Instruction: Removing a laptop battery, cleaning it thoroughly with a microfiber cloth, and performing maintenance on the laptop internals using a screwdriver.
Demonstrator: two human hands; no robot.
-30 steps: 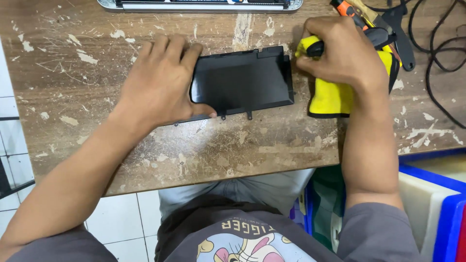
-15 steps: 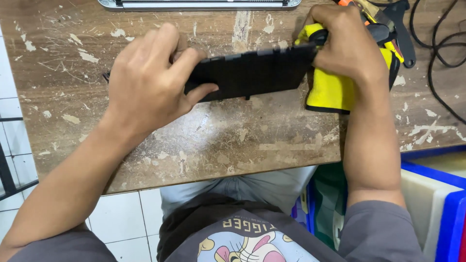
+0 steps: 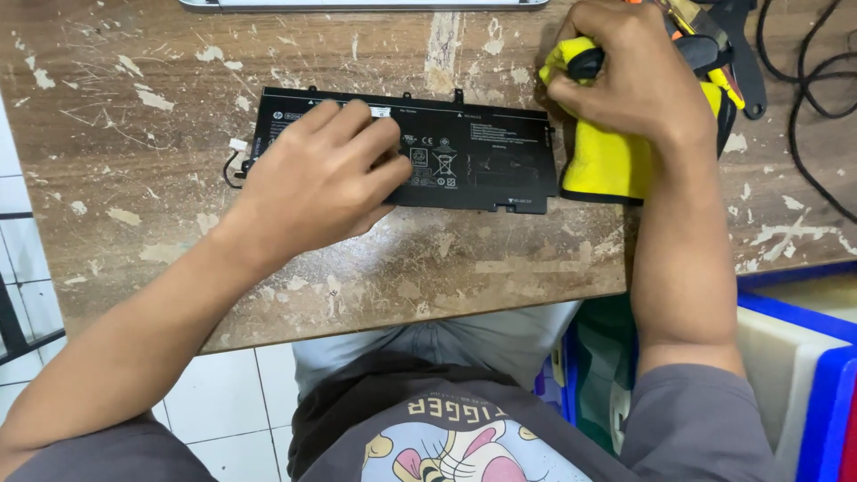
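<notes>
Black and flat, a laptop battery pack (image 3: 420, 152) is seen in the head view lying label side up on a worn wooden table (image 3: 134, 205) whose brown surface is flecked with pale chips. The left hand (image 3: 317, 178) is laid palm down on the left half of the pack, its fingers (image 3: 357, 120) spread loosely over the top face and curled around nothing. A short black lead with a small white plug (image 3: 236, 145) is shown at the pack's left end, resting on the wood.

Just beside the pack's right end, a yellow cloth (image 3: 607, 156) is pressed down by the right hand (image 3: 629, 76), which is closed in a fist around a dark handle (image 3: 585, 62) poking out above the cloth. Whether cloth and pack actually touch cannot be told. Black cables (image 3: 808, 89) are looped at the table's right edge, and a blue plastic bin (image 3: 826, 375) is visible below the table at the lower right.
</notes>
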